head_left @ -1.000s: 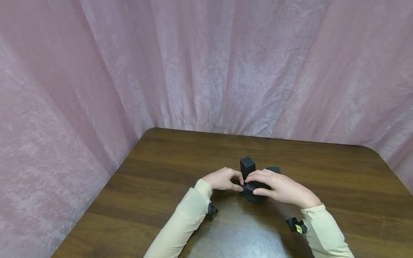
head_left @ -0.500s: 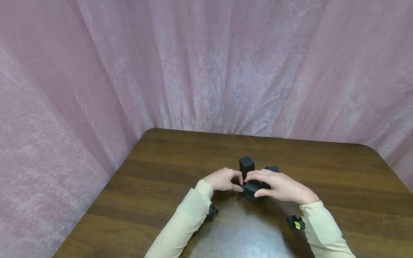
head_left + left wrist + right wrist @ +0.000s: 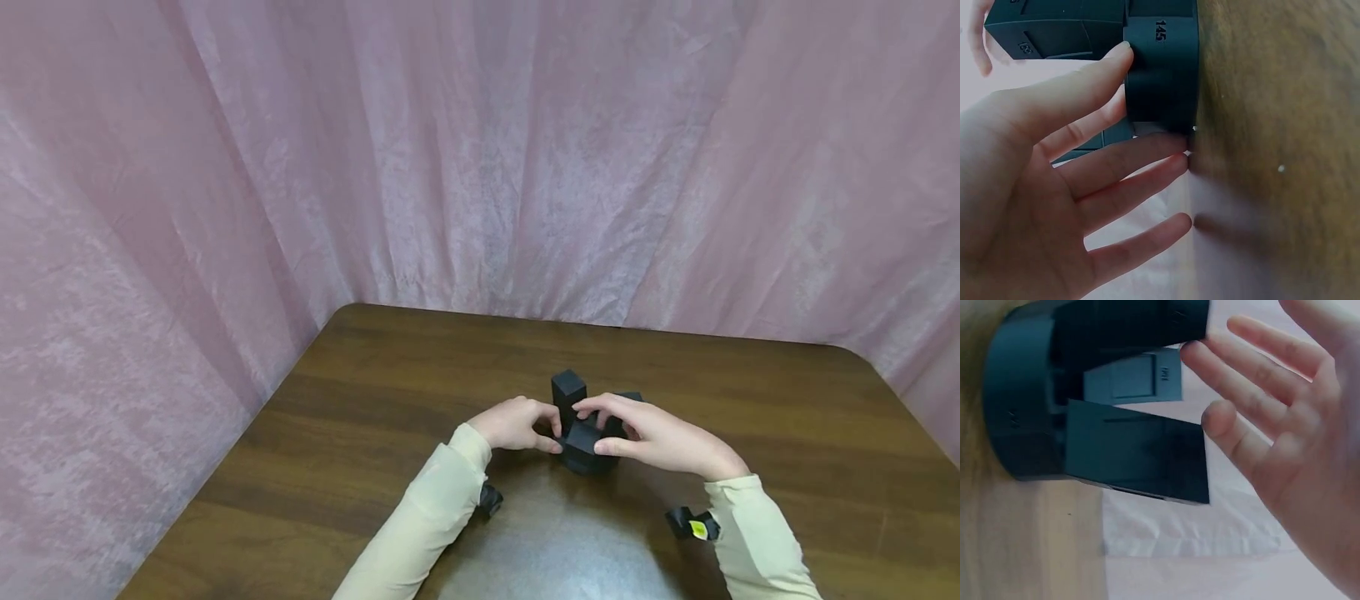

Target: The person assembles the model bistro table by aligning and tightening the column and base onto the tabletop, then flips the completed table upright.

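A black round base (image 3: 588,464) stands on the table with several black rectangular blocks rising from its top. One tall block (image 3: 570,392) stands at the back, and a near block (image 3: 584,437) is in front. My left hand (image 3: 516,423) pinches the base's left side, its thumb on the wall beside the raised mark "145" in the left wrist view; the other fingers extend behind and below. My right hand (image 3: 663,440) hovers over the right side with fingers spread and loosely bent. In the right wrist view its thumb is at the corner of a block (image 3: 1138,453) and a fingertip meets another.
The brown wooden table (image 3: 420,358) has rounded far corners. A pink curtain (image 3: 480,167) hangs behind and to the left of it. Small black devices are strapped under both wrists, the right one (image 3: 692,525) with a yellow mark.
My right fingers have lifted and spread a little, uncovering more of the near block. The left hand keeps its place at the base. The head view has shifted slightly.
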The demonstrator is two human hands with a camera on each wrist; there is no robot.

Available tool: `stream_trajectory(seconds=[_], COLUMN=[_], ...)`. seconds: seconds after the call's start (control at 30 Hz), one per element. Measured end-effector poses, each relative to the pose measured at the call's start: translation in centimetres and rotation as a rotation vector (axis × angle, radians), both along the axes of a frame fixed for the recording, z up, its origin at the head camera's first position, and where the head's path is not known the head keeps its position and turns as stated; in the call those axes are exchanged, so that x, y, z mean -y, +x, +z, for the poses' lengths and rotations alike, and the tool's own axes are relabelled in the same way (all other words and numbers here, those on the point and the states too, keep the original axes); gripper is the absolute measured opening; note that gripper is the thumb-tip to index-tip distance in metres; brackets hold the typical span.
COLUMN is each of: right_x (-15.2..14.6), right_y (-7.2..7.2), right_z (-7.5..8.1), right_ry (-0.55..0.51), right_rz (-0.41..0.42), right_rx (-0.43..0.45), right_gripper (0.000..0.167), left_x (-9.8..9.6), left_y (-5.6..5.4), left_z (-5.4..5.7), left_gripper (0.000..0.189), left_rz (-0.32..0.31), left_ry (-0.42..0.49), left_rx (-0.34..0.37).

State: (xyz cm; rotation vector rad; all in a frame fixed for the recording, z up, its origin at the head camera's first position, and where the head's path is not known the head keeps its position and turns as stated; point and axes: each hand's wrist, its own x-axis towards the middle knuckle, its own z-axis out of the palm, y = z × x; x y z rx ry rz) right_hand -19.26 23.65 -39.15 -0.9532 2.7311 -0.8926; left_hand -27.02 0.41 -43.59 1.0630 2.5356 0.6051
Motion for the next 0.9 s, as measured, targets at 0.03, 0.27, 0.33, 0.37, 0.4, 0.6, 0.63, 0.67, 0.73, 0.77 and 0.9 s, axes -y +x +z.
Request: stream_trajectory(seconds=[0.03,0.27,0.33,0.37,0.4,0.6,0.63,0.67,0.73,0.77,0.9], right_x=[-0.1,-1.4,-2.0,-2.2,-2.5,-3.2,-3.3,-3.3,-3.3,-3.2,-3.1], right_y=[0.1,0.1,0.0,-0.2,-0.3,-1.0,-1.1,-1.1,-1.3,-1.3,-1.5], right_z=[0.2,0.4,0.3,0.2,0.0,-1.7,-2.0,-2.2,-2.5,-2.6,-2.8], right_ry=[-0.009,0.035,0.031,0.025,0.017,0.007,0.016,0.025,0.039,0.045,0.049], right_rz=[-0.007,0.014,0.042,0.061,0.079,0.135,0.136,0.134,0.131,0.132,0.135], right_rx=[0.016,0.095,0.163,0.205,0.254,0.435,0.439,0.444,0.455,0.454,0.460], right_gripper=[0.044,0.040,0.039,0.039,0.039,0.039,0.038,0.036,0.033,0.032,0.027], left_x=[0.1,0.3,0.3,0.2,0.2,0.1,0.1,0.1,0.1,0.1,0.1], left_y=[0.0,0.0,0.0,-0.1,-0.2,-0.2,-0.2,-0.2,-0.1,-0.1,-0.2], left_z=[0.0,-0.1,-0.2,-0.2,-0.3,-0.4,-0.4,-0.4,-0.4,-0.4,-0.5], left_gripper=[0.017,0.016,0.016,0.016,0.017,0.019,0.019,0.020,0.020,0.021,0.021], left_rz=[0.000,-0.024,-0.028,-0.030,-0.033,-0.046,-0.048,-0.052,-0.058,-0.061,-0.075], left_ry=[0.001,-0.001,0.005,0.008,0.011,0.019,0.018,0.017,0.014,0.012,0.007], left_rx=[0.009,0.036,0.037,0.036,0.034,0.030,0.029,0.026,0.017,0.010,-0.033])
